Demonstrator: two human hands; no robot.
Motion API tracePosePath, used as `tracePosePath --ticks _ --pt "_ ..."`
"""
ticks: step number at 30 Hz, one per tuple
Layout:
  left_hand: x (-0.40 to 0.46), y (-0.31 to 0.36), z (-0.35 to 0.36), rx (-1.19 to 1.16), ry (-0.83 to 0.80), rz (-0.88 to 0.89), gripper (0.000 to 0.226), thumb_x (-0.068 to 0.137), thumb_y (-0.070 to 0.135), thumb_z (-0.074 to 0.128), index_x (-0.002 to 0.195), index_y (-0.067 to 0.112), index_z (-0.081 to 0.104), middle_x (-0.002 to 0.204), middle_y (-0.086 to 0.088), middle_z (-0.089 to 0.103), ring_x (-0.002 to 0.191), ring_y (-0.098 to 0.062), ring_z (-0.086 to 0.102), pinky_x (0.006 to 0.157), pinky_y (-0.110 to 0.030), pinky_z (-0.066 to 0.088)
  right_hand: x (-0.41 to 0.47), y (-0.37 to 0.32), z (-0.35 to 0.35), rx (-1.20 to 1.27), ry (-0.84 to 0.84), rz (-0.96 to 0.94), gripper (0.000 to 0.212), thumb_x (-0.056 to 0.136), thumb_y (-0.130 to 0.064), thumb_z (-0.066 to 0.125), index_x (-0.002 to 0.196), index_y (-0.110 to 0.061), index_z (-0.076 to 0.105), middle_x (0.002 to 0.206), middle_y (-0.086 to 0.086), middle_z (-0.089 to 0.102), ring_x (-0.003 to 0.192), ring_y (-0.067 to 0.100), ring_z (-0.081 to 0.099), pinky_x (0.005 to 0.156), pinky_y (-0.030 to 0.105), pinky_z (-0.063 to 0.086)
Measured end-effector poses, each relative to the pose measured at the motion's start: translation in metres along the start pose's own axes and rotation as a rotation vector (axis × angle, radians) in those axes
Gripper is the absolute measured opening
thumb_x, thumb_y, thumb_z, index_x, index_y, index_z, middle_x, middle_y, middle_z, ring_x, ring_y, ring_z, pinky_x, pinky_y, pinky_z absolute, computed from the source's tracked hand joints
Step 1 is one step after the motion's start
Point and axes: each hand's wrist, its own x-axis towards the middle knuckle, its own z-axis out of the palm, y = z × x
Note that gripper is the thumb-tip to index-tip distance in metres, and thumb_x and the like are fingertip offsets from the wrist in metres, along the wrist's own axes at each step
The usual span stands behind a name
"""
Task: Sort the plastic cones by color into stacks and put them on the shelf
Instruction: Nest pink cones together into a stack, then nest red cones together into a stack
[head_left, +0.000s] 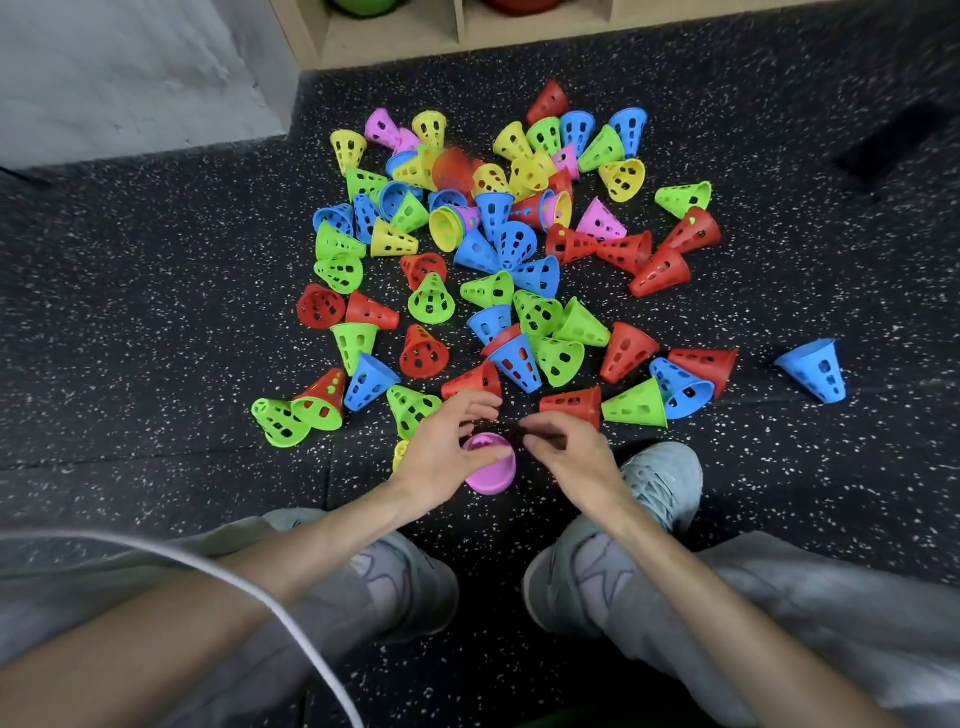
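L hand (441, 457) is curling round a pink cone (493, 467) w/ its open mouth facing up, low over the speckled floor (156, 312). R hand (566, 452) is hovering beside it, fingers loosely bent, holding nothing. Cone pile (498, 260) is lying ahead, shelf (415, 36) beyond

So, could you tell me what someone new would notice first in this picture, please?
The eye lands on the jumble of bright plastic cones in red, green, blue, yellow and pink, scattered over the dark speckled floor in front of the wooden shelf at the top. Next come the two hands near the bottom centre: the left hand grips a pink cone, with the right hand close beside it.
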Motion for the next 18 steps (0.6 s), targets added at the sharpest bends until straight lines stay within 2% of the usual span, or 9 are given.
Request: tracePosePath --ticks 2,4,5,7,10,13,15,16,18 --pt "0.006 0.003 -0.005 0.024 0.030 0.028 0.043 0.089 0.028 0.078 0.128 0.027 0.059 0.120 0.015 0.066 0.118 0.003 0.057 0.103 -0.023 0.047 0.004 -0.001 -0.009 0.039 0.072 -0.027 0.024 0.097 -0.012 0.064 0.115 -0.025 0.072 0.110 -0.018 0.070 0.101 -0.007 0.063 0.093 0.015 0.049" --pt "0.013 0.005 -0.011 0.080 0.061 0.050 0.036 0.094 0.029 0.072 0.128 0.028 0.059 0.120 0.017 0.065 0.116 0.004 0.057 0.102 -0.027 0.049 0.009 -0.004 -0.018 0.125 0.151 -0.019 0.024 0.099 -0.009 0.061 0.113 -0.024 0.071 0.106 -0.012 0.073 0.097 0.003 0.069 0.090 0.026 0.055" --pt "0.017 0.005 -0.013 0.115 0.078 0.060 0.034 0.096 0.030 0.070 0.128 0.028 0.059 0.121 0.017 0.064 0.115 0.004 0.056 0.102 -0.028 0.049 0.010 -0.007 -0.022 0.163 0.184 -0.010 0.023 0.099 -0.007 0.060 0.113 -0.023 0.071 0.103 -0.011 0.075 0.094 0.006 0.071 0.086 0.027 0.057" --pt "0.025 0.001 -0.016 0.178 0.109 0.067 0.034 0.098 0.033 0.066 0.130 0.026 0.058 0.122 0.014 0.062 0.116 0.000 0.055 0.104 -0.030 0.048 0.013 -0.009 -0.030 0.173 0.247 -0.020 0.023 0.099 -0.007 0.060 0.113 -0.022 0.071 0.102 -0.012 0.074 0.093 0.003 0.070 0.085 0.024 0.057" --pt "0.034 -0.006 -0.015 0.269 0.089 0.014 0.034 0.100 0.039 0.059 0.131 0.026 0.058 0.126 0.010 0.055 0.120 -0.008 0.049 0.108 -0.033 0.044 0.019 0.003 -0.041 0.046 0.350 -0.039 0.025 0.097 -0.008 0.063 0.111 -0.027 0.073 0.112 -0.008 0.066 0.096 0.002 0.064 0.086 0.013 0.050" --pt "0.037 -0.012 -0.010 0.318 0.009 -0.036 0.035 0.102 0.044 0.054 0.135 0.032 0.057 0.139 0.006 0.046 0.133 -0.015 0.039 0.114 -0.034 0.034 0.019 0.021 -0.042 -0.073 0.340 0.020 0.032 0.094 -0.011 0.067 0.107 -0.040 0.071 0.115 0.003 0.060 0.078 0.010 0.060 0.075 0.022 0.050" --pt "0.039 -0.014 -0.007 0.318 -0.036 -0.057 0.037 0.102 0.043 0.054 0.138 0.034 0.055 0.152 0.003 0.038 0.144 -0.021 0.031 0.118 -0.037 0.028 0.016 0.029 -0.036 -0.073 0.255 0.052 0.036 0.095 -0.009 0.066 0.116 -0.037 0.070 0.123 0.003 0.066 0.068 0.015 0.061 0.064 0.027 0.052" --pt "0.041 -0.015 -0.006 0.307 -0.055 -0.072 0.038 0.102 0.043 0.054 0.139 0.035 0.053 0.158 0.003 0.032 0.147 -0.023 0.027 0.121 -0.040 0.027 0.013 0.031 -0.031 -0.093 0.210 0.074 0.036 0.095 -0.010 0.065 0.122 -0.035 0.070 0.128 -0.001 0.066 0.079 0.017 0.066 0.072 0.030 0.055" --pt "0.044 -0.015 -0.005 0.272 -0.065 -0.097 0.041 0.102 0.044 0.054 0.142 0.037 0.051 0.164 0.004 0.024 0.151 -0.025 0.023 0.123 -0.048 0.025 0.010 0.033 -0.023 -0.168 0.163 0.099 0.037 0.097 -0.016 0.064 0.129 -0.034 0.067 0.133 -0.008 0.064 0.110 0.014 0.064 0.098 0.034 0.052"
